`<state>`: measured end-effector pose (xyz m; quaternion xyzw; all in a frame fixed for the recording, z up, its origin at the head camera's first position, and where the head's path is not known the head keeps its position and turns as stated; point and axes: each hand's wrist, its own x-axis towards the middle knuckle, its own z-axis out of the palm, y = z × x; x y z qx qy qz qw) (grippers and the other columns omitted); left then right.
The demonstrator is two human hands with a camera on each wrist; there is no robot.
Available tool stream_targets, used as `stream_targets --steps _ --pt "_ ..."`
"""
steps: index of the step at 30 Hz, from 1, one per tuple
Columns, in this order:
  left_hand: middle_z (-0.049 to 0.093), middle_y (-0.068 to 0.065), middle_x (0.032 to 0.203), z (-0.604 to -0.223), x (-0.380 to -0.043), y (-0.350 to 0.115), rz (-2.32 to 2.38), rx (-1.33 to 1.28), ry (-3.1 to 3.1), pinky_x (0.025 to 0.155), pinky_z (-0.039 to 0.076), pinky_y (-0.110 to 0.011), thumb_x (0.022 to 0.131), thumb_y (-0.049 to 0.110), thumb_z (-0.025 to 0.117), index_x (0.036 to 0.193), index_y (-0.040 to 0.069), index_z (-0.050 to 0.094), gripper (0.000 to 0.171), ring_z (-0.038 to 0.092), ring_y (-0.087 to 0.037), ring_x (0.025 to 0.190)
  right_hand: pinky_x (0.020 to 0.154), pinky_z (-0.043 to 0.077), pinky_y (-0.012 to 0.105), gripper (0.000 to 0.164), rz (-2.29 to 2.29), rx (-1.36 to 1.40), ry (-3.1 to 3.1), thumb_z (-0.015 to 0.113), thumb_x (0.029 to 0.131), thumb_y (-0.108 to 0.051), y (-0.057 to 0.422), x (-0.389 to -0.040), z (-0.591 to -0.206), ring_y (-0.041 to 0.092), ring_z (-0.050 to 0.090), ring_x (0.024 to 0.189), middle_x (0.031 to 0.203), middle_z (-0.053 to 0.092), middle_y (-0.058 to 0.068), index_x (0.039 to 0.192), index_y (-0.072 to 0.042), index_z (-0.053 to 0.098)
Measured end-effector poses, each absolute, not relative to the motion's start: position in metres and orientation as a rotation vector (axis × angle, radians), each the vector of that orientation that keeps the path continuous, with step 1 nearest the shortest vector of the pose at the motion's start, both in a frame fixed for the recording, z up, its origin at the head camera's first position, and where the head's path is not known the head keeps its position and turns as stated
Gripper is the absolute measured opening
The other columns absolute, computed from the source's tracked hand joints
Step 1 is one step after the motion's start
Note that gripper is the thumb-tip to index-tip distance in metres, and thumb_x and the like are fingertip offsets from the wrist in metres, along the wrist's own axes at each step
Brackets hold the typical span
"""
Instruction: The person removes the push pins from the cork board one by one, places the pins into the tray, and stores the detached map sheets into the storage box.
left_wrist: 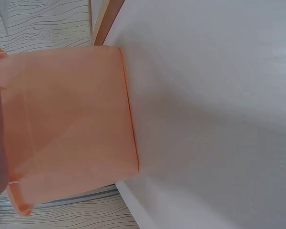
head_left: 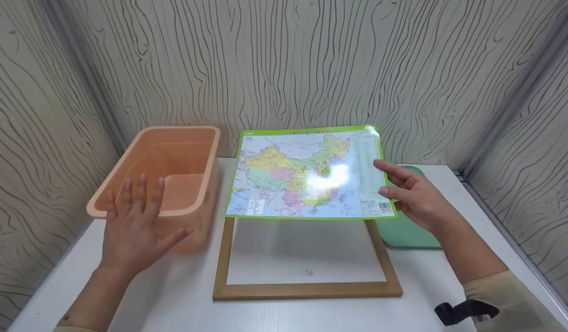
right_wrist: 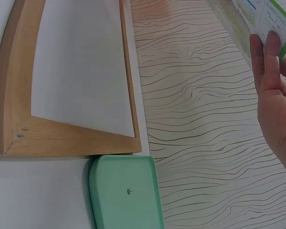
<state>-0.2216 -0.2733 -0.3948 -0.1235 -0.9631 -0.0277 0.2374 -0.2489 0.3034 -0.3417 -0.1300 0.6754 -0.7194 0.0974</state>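
Note:
In the head view, my right hand [head_left: 420,198] pinches the right edge of a map sheet [head_left: 275,180] with a green border, thumb on the printed face. The sheet is glossy and tilted above a wooden frame [head_left: 307,290], hiding its far part. In the right wrist view, fingers [right_wrist: 271,62] lie against the sheet's back, which also carries print. My left hand [head_left: 134,230] is spread, palm down with straight fingers, over the near rim of a peach plastic bin [head_left: 196,233]. It holds nothing.
A green tray [head_left: 408,233] lies right of the frame, partly behind my right hand; a small tack [right_wrist: 129,192] rests on it. Dark specks [head_left: 308,272] cluster on the white surface inside the frame. Wood-grain-patterned walls [head_left: 284,69] enclose the white table [head_left: 265,316].

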Motion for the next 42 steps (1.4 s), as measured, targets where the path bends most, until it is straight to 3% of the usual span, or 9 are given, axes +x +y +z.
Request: stream_targets --steps 8,19,25,32,42 --pt "0.005 -0.025 0.176 -0.395 -0.223 -0.271 -0.096 -0.354 -2.625 0.125 0.001 -0.068 0.085 0.082 0.060 0.170 0.011 0.018 0.118 -0.004 -0.045 0.162 0.092 0.061 0.036 0.068 -2.156 -0.386 1.972 0.063 0.104 0.005 0.292 -0.257 -0.320 0.022 0.064 0.128 0.160 0.047 0.002 0.165 -0.009 0.037" --pt "0.003 -0.022 0.177 -0.399 -0.225 -0.270 -0.092 -0.324 -2.620 0.125 0.000 -0.068 0.082 0.077 0.069 0.170 0.011 0.019 0.121 -0.006 -0.044 0.162 0.094 0.061 0.038 0.068 -2.145 -0.393 1.987 0.064 0.104 0.003 0.265 -0.279 -0.297 0.024 0.066 0.126 0.166 0.039 0.010 0.165 -0.009 0.037" --pt "0.006 -0.023 0.176 -0.400 -0.226 -0.269 -0.098 -0.328 -2.615 0.125 0.003 -0.068 0.083 0.078 0.067 0.170 0.010 0.020 0.120 -0.001 -0.046 0.161 0.094 0.061 0.038 0.068 -2.123 -0.394 2.036 0.066 0.103 0.001 0.248 -0.290 -0.288 0.025 0.064 0.127 0.168 0.037 0.009 0.165 -0.010 0.039" --pt "0.014 -0.028 0.174 -0.401 -0.230 -0.268 -0.115 -0.337 -2.620 0.127 -0.001 -0.064 0.084 0.078 0.066 0.171 0.011 0.018 0.120 0.006 -0.050 0.160 0.095 0.060 0.040 0.069 -2.112 -0.434 2.039 0.067 0.102 0.001 0.231 -0.301 -0.281 0.027 0.063 0.129 0.166 0.041 0.008 0.165 -0.009 0.039" --pt "0.013 -0.026 0.174 -0.404 -0.233 -0.265 -0.128 -0.339 -2.587 0.126 0.001 -0.065 0.082 0.076 0.070 0.170 0.010 0.023 0.119 0.007 -0.049 0.160 0.096 0.060 0.041 0.066 -2.061 -0.453 2.083 0.066 0.103 0.000 0.207 -0.310 -0.269 0.030 0.059 0.133 0.162 0.047 0.007 0.164 -0.011 0.041"
